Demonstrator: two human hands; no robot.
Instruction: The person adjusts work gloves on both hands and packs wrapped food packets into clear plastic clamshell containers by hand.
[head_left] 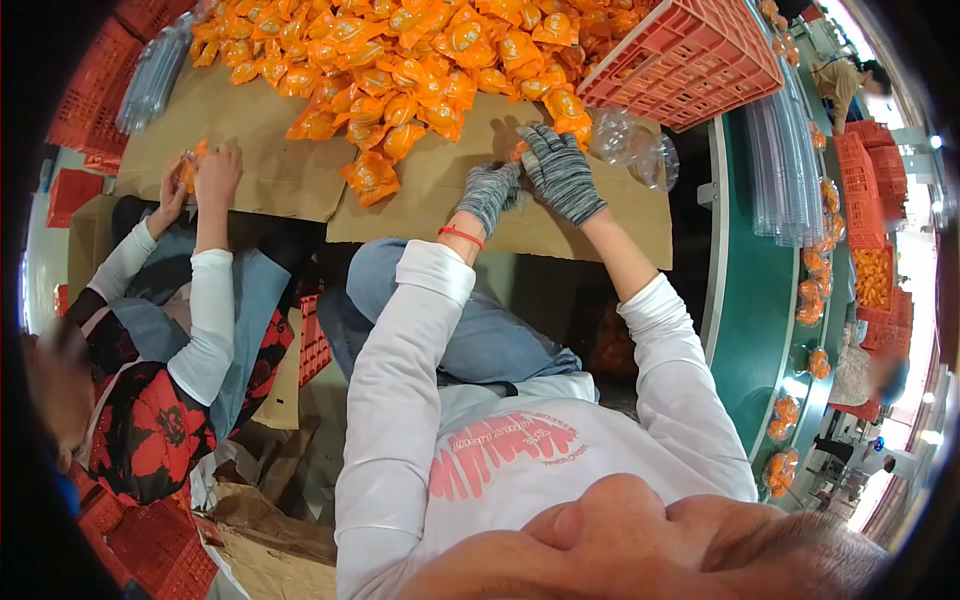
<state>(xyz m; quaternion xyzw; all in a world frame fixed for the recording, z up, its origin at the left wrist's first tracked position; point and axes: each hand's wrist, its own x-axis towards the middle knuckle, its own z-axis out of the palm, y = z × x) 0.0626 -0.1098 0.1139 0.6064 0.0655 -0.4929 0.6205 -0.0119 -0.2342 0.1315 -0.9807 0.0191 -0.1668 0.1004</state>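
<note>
Head view: left hand (489, 194) and right hand (562, 172) half-curled, grip unclear; much loose fruit (410, 75) remains beyond them, filled packs (818, 363) far right.

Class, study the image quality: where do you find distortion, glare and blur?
Head view: fisheye curvature bows the green conveyor, with black corners around the picture; head view: the far right edge is washed out white; head view: a blurred patch covers the co-worker's head, whereas the gloved left hand and right hand look fairly crisp.
</note>
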